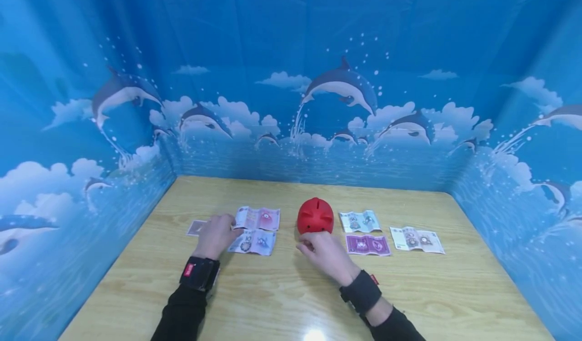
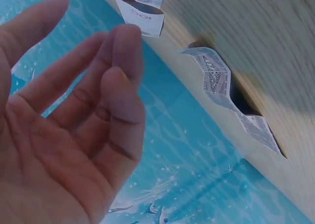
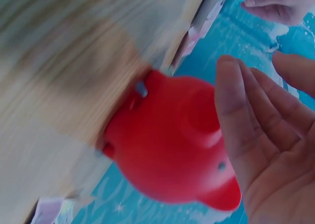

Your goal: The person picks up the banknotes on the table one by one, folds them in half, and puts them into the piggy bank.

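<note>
A red piggy bank (image 1: 315, 215) with a slot on top stands mid-table. Just in front of its snout is my right hand (image 1: 324, 254), fingers fairly straight and holding nothing; whether it touches the bank cannot be told. My left hand (image 1: 215, 236) hovers over the left-hand notes, fingers loosely bent with nothing between them. Beside it lie a pink banknote (image 1: 268, 220) and a blue banknote (image 1: 261, 242). Partly behind that hand is a small greyish note (image 1: 195, 228). In the left wrist view, a creased banknote (image 2: 214, 79) lies on the wood.
On the right side of the wooden table (image 1: 273, 300) are a teal banknote (image 1: 360, 222), a purple banknote (image 1: 368, 245) and a creased pale banknote (image 1: 417, 240). A blue dolphin-print curtain (image 1: 254, 78) surrounds the table's back and sides.
</note>
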The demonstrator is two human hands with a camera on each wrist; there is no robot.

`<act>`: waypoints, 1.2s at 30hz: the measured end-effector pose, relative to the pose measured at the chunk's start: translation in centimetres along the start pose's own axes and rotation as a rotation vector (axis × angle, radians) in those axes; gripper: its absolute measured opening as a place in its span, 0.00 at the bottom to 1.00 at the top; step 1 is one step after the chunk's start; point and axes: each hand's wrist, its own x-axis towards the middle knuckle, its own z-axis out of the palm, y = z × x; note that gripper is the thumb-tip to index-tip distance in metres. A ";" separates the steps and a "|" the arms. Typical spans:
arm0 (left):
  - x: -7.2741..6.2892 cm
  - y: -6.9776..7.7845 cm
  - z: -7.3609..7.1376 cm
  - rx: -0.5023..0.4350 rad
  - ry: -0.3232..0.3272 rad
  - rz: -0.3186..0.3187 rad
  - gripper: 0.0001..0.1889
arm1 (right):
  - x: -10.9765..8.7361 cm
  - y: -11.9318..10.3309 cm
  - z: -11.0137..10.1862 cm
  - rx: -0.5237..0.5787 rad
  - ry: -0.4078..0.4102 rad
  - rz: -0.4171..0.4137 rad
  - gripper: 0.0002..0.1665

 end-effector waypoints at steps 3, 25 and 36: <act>0.0 0.1 0.2 0.004 -0.015 -0.003 0.15 | 0.4 -0.3 0.6 -0.005 -0.066 -0.019 0.14; 0.1 0.5 1.4 0.074 -0.130 -0.018 0.15 | 2.8 -2.5 3.3 -0.011 -0.313 -0.014 0.27; -0.3 0.6 1.4 0.110 -0.146 0.000 0.19 | 3.6 -3.3 4.0 -0.104 -0.360 0.000 0.28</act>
